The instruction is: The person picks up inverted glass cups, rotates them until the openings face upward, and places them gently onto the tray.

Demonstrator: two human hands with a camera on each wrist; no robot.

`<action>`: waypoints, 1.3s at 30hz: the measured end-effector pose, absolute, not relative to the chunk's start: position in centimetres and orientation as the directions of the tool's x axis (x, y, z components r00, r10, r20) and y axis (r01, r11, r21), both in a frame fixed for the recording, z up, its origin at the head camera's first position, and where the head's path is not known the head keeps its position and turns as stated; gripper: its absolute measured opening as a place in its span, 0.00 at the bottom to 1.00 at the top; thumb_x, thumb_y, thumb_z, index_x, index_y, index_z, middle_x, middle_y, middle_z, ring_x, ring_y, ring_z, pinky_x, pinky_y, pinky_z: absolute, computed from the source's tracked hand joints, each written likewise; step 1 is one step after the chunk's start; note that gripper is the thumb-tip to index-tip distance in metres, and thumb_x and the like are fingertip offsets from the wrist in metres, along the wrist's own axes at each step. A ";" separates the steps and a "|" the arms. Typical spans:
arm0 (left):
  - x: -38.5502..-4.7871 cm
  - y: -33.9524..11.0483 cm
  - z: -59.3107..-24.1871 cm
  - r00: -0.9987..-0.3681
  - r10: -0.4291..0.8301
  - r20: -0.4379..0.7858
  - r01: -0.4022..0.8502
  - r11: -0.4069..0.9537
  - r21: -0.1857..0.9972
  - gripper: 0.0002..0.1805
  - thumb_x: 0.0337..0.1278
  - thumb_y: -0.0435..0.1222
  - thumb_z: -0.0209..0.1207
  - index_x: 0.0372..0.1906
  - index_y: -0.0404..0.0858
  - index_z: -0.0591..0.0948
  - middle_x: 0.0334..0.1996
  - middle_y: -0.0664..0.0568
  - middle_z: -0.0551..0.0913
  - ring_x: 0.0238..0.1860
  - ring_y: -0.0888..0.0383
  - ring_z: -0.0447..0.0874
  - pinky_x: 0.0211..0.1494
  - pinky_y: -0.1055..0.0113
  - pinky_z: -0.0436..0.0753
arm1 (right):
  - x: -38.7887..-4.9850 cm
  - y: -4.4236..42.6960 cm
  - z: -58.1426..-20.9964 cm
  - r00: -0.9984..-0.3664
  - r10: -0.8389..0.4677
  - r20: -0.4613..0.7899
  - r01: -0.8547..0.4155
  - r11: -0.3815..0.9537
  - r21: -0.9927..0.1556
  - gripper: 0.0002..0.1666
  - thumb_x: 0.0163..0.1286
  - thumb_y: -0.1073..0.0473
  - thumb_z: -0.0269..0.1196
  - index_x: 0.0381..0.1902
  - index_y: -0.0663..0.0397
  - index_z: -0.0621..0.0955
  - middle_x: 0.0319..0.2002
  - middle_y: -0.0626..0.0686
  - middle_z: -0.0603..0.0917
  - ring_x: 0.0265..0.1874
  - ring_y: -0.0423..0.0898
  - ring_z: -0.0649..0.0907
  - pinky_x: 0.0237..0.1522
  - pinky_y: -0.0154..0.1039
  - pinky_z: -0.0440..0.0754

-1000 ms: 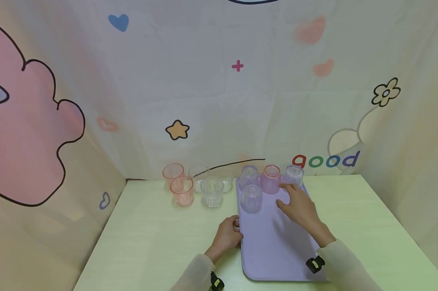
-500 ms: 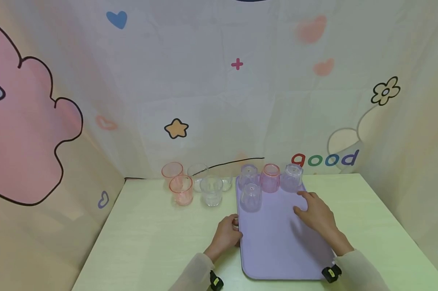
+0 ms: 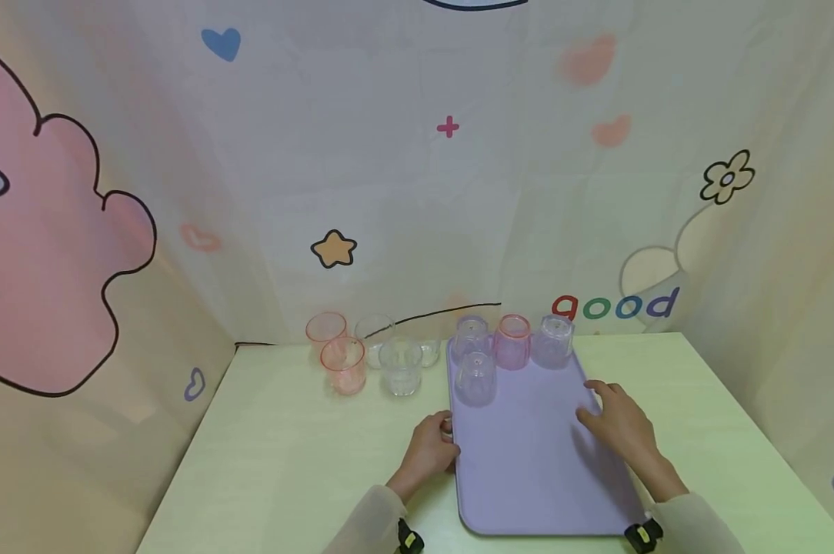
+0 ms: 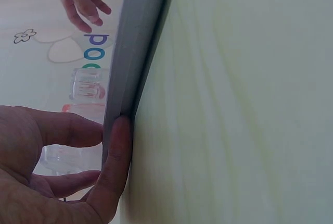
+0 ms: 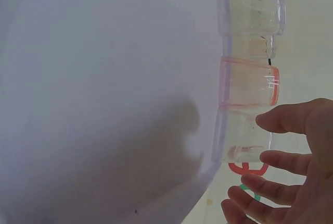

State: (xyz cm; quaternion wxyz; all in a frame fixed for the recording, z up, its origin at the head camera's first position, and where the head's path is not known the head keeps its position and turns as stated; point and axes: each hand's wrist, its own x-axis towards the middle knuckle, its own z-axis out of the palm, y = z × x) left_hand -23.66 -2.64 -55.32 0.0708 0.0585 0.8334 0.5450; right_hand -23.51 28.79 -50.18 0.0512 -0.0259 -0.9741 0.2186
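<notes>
A lilac tray (image 3: 535, 462) lies on the table with several cups upside down at its far end. One is a pink cup (image 3: 512, 342), with a clear cup (image 3: 552, 342) to its right. To its left stand a clear cup (image 3: 472, 336) at the back and another clear cup (image 3: 475, 381) in front. My left hand (image 3: 428, 446) grips the tray's left edge; the left wrist view shows fingers and thumb (image 4: 115, 166) against that edge. Above the tray's right edge hovers my right hand (image 3: 621, 423), fingers spread, holding nothing.
Left of the tray, several upright cups cluster near the back of the table (image 3: 271, 462), among them a pink cup (image 3: 345, 367) and a clear cup (image 3: 401, 368). A printed curtain (image 3: 403, 192) hangs behind the table and at its sides.
My right hand has moved right and nearer, away from the cups at the tray's far end, to over the right edge. The left hand stays on the tray; the cups stay put.
</notes>
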 end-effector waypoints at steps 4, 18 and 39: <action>-23.5 -2.6 -55.4 -0.983 0.174 -0.053 0.021 0.400 0.916 0.36 0.35 0.20 0.56 0.62 0.25 0.72 0.39 0.45 0.78 0.35 0.60 0.81 0.21 0.68 0.83 | -23.2 29.6 -50.7 -0.993 0.080 0.082 0.037 0.904 -0.426 0.34 0.62 0.52 0.64 0.63 0.64 0.72 0.56 0.73 0.75 0.51 0.70 0.79 0.41 0.63 0.80; -23.0 -2.7 -55.2 -0.983 0.182 -0.037 0.033 0.367 0.929 0.35 0.36 0.20 0.54 0.61 0.23 0.72 0.38 0.46 0.77 0.33 0.61 0.80 0.20 0.69 0.83 | -22.1 31.7 -51.4 -0.998 0.052 -0.032 0.061 0.882 -0.467 0.33 0.64 0.61 0.54 0.66 0.70 0.66 0.55 0.73 0.78 0.46 0.69 0.81 0.33 0.53 0.80; -23.6 -2.7 -55.1 -0.984 0.172 -0.040 0.037 0.421 0.906 0.35 0.37 0.20 0.57 0.61 0.26 0.73 0.40 0.44 0.78 0.37 0.57 0.81 0.25 0.68 0.83 | -22.7 32.4 -51.7 -0.998 0.025 -0.052 0.048 0.871 -0.490 0.28 0.60 0.63 0.56 0.59 0.68 0.74 0.45 0.67 0.85 0.42 0.61 0.84 0.35 0.54 0.80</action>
